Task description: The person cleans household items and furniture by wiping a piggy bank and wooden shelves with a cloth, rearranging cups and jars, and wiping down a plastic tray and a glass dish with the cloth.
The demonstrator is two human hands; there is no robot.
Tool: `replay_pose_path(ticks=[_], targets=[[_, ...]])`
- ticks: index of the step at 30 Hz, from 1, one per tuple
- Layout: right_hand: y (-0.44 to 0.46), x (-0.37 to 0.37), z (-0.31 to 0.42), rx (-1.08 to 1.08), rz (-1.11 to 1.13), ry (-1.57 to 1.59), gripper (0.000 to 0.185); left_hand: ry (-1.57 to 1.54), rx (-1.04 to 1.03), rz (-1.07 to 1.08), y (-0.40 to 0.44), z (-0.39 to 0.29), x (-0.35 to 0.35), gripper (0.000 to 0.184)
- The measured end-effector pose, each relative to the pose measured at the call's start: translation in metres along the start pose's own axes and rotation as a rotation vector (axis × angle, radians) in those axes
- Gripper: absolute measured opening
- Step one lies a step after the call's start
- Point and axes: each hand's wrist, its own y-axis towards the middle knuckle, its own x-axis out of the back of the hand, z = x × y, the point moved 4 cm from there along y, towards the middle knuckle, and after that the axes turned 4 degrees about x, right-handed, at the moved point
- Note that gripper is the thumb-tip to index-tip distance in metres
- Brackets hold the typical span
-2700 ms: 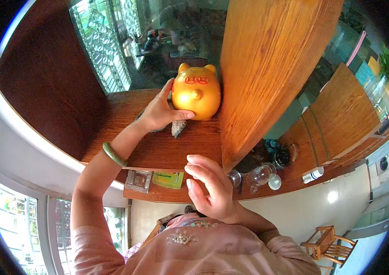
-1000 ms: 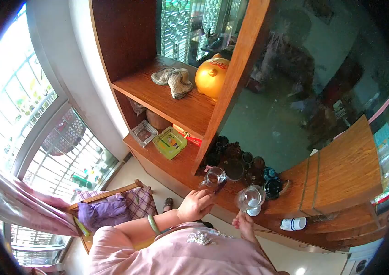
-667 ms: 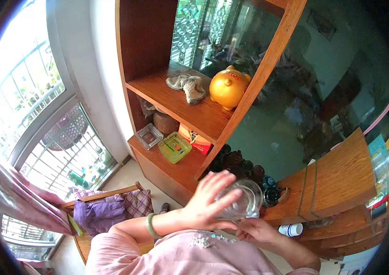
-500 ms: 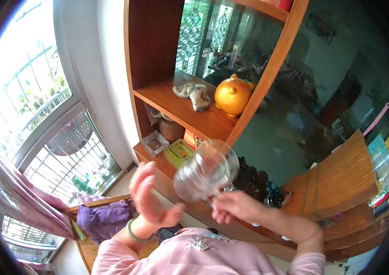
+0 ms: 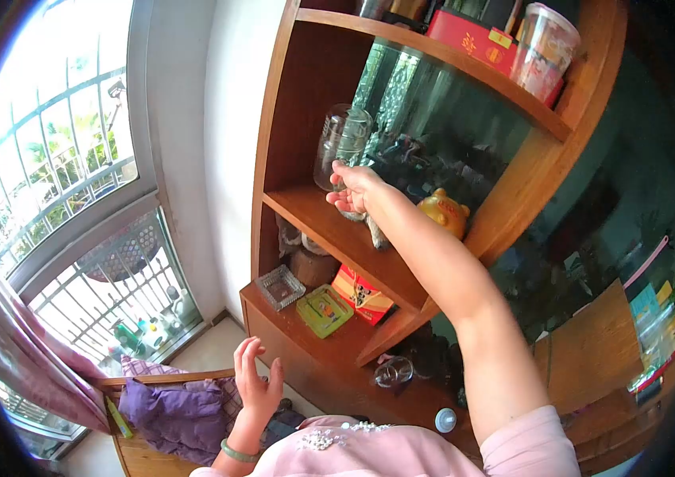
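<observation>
My right hand (image 5: 351, 189) reaches up to the middle shelf of a wooden cabinet, its fingers closed at the near side of a clear glass jug (image 5: 344, 137). The jug is upright at the shelf's left end; its handle is mostly covered by my fingers. Just below that hand, a grey, rough-looking object (image 5: 376, 232) is partly hidden. A golden-orange animal figurine (image 5: 443, 211) sits farther right, partly behind my forearm. Low in front of my body, my left hand (image 5: 256, 381) is raised with nothing in it, fingers loosely bent and thumb apart.
The lower shelf carries a square glass ashtray (image 5: 280, 286), a green tray (image 5: 324, 312) and a red-orange box (image 5: 362, 293). Above are a red box (image 5: 472, 40) and a clear cup (image 5: 545, 54). A drinking glass (image 5: 394, 372) is below. Purple clothing (image 5: 174, 409) lies at lower left.
My right hand has carried the glass jug from in front of my chest up to the middle shelf. My left hand has dropped lower, away from the jug. The view has shifted too.
</observation>
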Motion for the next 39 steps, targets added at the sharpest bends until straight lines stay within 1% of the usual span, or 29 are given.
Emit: replay_pose_path(ticks=[1, 3, 4, 5, 8, 13, 15, 16, 17, 19, 20, 23, 25, 27, 28, 30, 32, 35, 37, 39], targets=[[0.013, 0.002, 0.001, 0.007, -0.005, -0.007, 0.034, -0.009, -0.003, -0.005, 0.000, 0.010, 0.003, 0.042], [0.039, 0.008, 0.006, 0.019, -0.049, 0.072, 0.032, 0.082, 0.024, 0.023, 0.004, 0.028, 0.004, 0.042], [0.047, 0.009, 0.009, 0.035, -0.079, 0.087, 0.029, 0.069, 0.088, 0.023, 0.008, 0.029, 0.005, 0.042], [0.055, 0.010, 0.011, 0.042, -0.082, 0.086, 0.029, 0.064, 0.082, 0.021, 0.011, 0.034, 0.005, 0.042], [0.074, 0.016, 0.011, -0.047, -0.106, 0.128, 0.027, 0.082, 0.160, 0.057, 0.019, 0.051, 0.002, 0.039], [0.097, 0.018, 0.001, -0.114, -0.135, 0.138, 0.033, 0.056, 0.133, 0.121, 0.037, 0.068, -0.016, 0.038], [0.105, 0.017, 0.001, -0.072, -0.134, 0.164, 0.034, 0.046, 0.140, 0.164, 0.045, 0.069, -0.024, 0.038], [0.092, 0.014, 0.006, -0.075, -0.124, 0.144, 0.030, 0.042, 0.128, 0.174, 0.049, 0.067, -0.027, 0.038], [0.093, 0.016, 0.006, -0.085, -0.133, 0.152, 0.030, 0.038, 0.117, 0.184, 0.052, 0.066, -0.030, 0.038], [0.097, 0.016, 0.009, -0.108, -0.118, 0.053, 0.031, 0.043, 0.099, 0.211, 0.058, 0.065, -0.035, 0.037], [0.096, 0.017, 0.011, -0.043, -0.144, 0.033, 0.032, 0.049, 0.080, 0.222, 0.061, 0.064, -0.037, 0.036], [0.094, 0.017, 0.014, -0.094, -0.094, -0.018, 0.033, 0.058, 0.071, 0.245, 0.063, 0.066, -0.042, 0.035], [0.086, 0.014, 0.012, -0.100, -0.091, -0.023, 0.036, 0.054, 0.108, 0.258, 0.063, 0.067, -0.045, 0.034], [0.065, 0.018, 0.019, 0.106, -0.232, -0.297, 0.041, 0.043, 0.105, 0.277, 0.062, 0.070, -0.048, 0.034], [0.050, 0.022, 0.025, 0.205, -0.319, -0.597, 0.042, 0.018, 0.136, 0.283, 0.061, 0.071, -0.049, 0.034], [0.013, 0.028, 0.014, 0.525, -0.619, -0.956, 0.038, 0.040, 0.121, 0.307, 0.063, 0.072, -0.049, 0.034], [-0.036, 0.035, -0.003, 0.429, -0.693, -1.169, 0.034, 0.027, 0.109, 0.328, 0.064, 0.073, -0.049, 0.033], [-0.034, 0.051, -0.060, 0.292, -0.645, -1.256, 0.037, 0.012, 0.085, 0.330, 0.070, 0.074, -0.048, 0.032], [-0.023, 0.033, -0.070, 0.436, -0.532, -1.061, 0.040, 0.012, 0.096, 0.339, 0.073, 0.072, -0.048, 0.032], [-0.007, 0.000, -0.058, 0.619, -0.503, -1.027, 0.039, 0.046, 0.120, 0.376, 0.075, 0.074, -0.049, 0.031]])
